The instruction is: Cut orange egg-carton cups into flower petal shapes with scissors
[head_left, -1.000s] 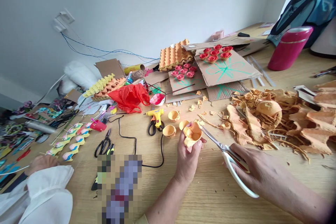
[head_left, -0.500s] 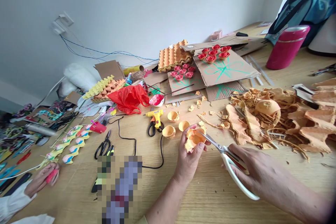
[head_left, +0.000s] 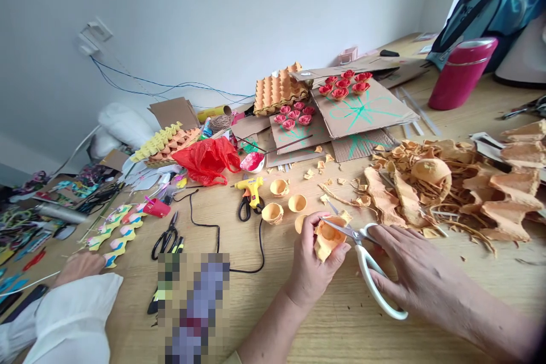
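Between its fingers and thumb, my left hand (head_left: 313, 264) holds an orange egg-carton cup (head_left: 330, 236) with ragged edges. My right hand (head_left: 409, 273) grips white-handled scissors (head_left: 379, 290); their blades are spread at the cup, one across its opening and the other behind it. Trimmed round cups (head_left: 297, 203) sit on the table just beyond my left hand, one of them partly hidden by it. A yellow glue gun (head_left: 251, 190) lies to their left, over a black-handled tool.
Orange carton scraps (head_left: 430, 173) are heaped at right. Cardboard sheets (head_left: 367, 114) with red flowers, a red bag (head_left: 207, 162) and a pink bottle (head_left: 463, 74) stand farther back. Another person's white sleeve (head_left: 77, 313) reaches in at lower left, near painted carton strips (head_left: 123, 233).
My left hand and the cup have moved right and turned, and the scissor blades have opened. Another cup shows on the table. The other person's arm has reached farther in.
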